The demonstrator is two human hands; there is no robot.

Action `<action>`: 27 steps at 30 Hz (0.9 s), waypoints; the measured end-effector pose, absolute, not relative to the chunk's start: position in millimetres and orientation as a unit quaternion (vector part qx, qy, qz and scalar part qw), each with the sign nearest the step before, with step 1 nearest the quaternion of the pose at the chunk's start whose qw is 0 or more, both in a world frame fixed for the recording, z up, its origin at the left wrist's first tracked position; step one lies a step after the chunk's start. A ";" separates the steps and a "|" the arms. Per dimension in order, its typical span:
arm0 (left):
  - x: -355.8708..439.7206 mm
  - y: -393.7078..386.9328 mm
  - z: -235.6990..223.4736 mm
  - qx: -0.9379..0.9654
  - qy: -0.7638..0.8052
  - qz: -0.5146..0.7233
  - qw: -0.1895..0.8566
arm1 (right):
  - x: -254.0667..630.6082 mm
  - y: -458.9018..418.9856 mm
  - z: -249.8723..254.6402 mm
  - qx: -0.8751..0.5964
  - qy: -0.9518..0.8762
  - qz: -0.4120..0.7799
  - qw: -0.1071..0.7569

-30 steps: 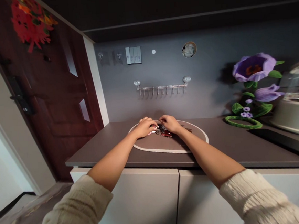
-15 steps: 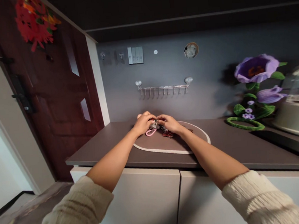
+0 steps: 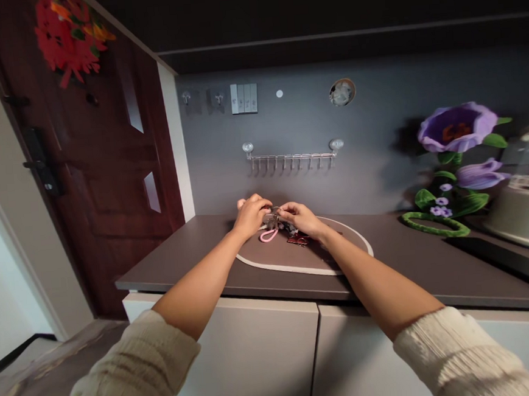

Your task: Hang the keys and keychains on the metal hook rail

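Cream sleeves (image 3: 460, 350), ribbed knit, thick folds

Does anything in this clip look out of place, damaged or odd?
One thing: the round hole in the wall, above the hook rail's right end. Pale, crumpled stuffing fills it, which looks makeshift against the smooth panel around it. The pink loop near the left hand is too small to check for damage.
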State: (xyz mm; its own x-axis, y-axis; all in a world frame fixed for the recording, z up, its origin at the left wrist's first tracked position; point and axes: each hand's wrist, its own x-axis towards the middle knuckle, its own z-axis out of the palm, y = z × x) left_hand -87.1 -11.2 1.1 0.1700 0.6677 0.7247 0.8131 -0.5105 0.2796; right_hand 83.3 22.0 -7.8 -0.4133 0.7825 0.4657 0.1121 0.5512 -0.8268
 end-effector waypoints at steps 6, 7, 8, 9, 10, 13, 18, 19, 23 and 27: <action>-86.8 -11.8 -0.6 -0.754 -0.487 -0.434 0.080 | 81.3 27.1 -8.3 -0.284 -0.739 0.364 0.491; -86.3 -11.9 -0.8 -0.754 -0.486 -0.436 0.075 | 81.1 27.8 -8.1 -0.285 -0.737 0.360 0.496; -85.7 -11.9 -1.0 -0.753 -0.485 -0.439 0.070 | 81.1 28.2 -7.8 -0.287 -0.736 0.356 0.499; -85.0 -11.9 -1.2 -0.751 -0.486 -0.442 0.065 | 81.1 28.4 -7.3 -0.289 -0.735 0.350 0.503; -84.1 -11.8 -1.3 -0.750 -0.486 -0.444 0.060 | 81.2 28.3 -6.7 -0.289 -0.735 0.344 0.507; -81.2 -11.8 -1.8 -0.754 -0.479 -0.447 0.034 | 82.0 27.6 -4.6 -0.284 -0.737 0.325 0.521; -77.0 -13.8 -2.5 -0.765 -0.442 -0.468 -0.029 | 82.9 26.6 -2.0 -0.283 -0.738 0.303 0.533; -76.5 -14.3 -2.3 -0.765 -0.433 -0.475 -0.044 | 82.7 26.2 -1.6 -0.280 -0.738 0.305 0.533; -75.3 -16.2 -0.7 -0.752 -0.418 -0.500 -0.097 | 80.9 23.5 -0.2 -0.259 -0.750 0.309 0.525; -74.9 -15.6 -0.2 -0.740 -0.412 -0.516 -0.129 | 79.1 19.7 1.1 -0.254 -0.759 0.309 0.513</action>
State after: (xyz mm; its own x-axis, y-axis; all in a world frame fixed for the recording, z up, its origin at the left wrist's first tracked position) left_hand -74.9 -15.6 -0.2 0.1276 0.7427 0.6574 0.4768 -0.6271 0.6159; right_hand 79.1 19.7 1.1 -0.3435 0.7032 0.6225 0.0690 0.6799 -0.7300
